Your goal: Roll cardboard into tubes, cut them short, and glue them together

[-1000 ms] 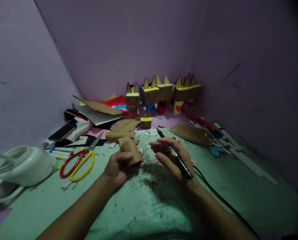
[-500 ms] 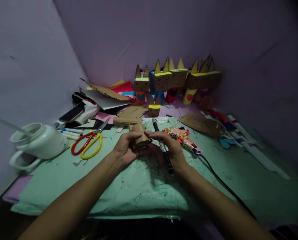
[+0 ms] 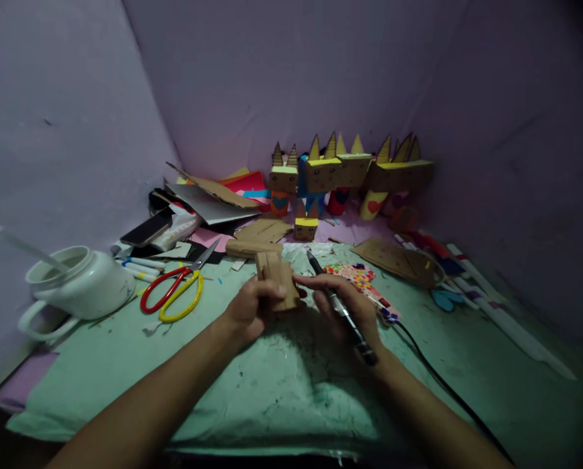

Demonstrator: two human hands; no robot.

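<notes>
My left hand (image 3: 246,305) is closed on a small folded cardboard piece (image 3: 285,296), with the thumb lying across its face. In my right hand (image 3: 362,306) a black pen with a clear grip (image 3: 341,309) is held, its tip pointing up and away. The right index finger reaches to the cardboard's right edge and seems to touch it. Just behind the piece lies a rolled strip of cardboard (image 3: 252,249). Right of my right hand is a glue gun covered in a colourful pattern (image 3: 352,272), partly hidden by the fingers.
Scissors (image 3: 181,293) with red and yellow handles lie left, beside a white jug (image 3: 105,286). Cardboard figures with pointed ears (image 3: 323,172) stand at the back, a small cardboard head (image 3: 305,229) before them. A black cable (image 3: 432,371) runs along the right. Paper scraps pile up back left.
The cardboard piece has been tilted so that its broad face now shows. My right hand has shifted slightly right with the pen. The camera view has tipped upward a little.
</notes>
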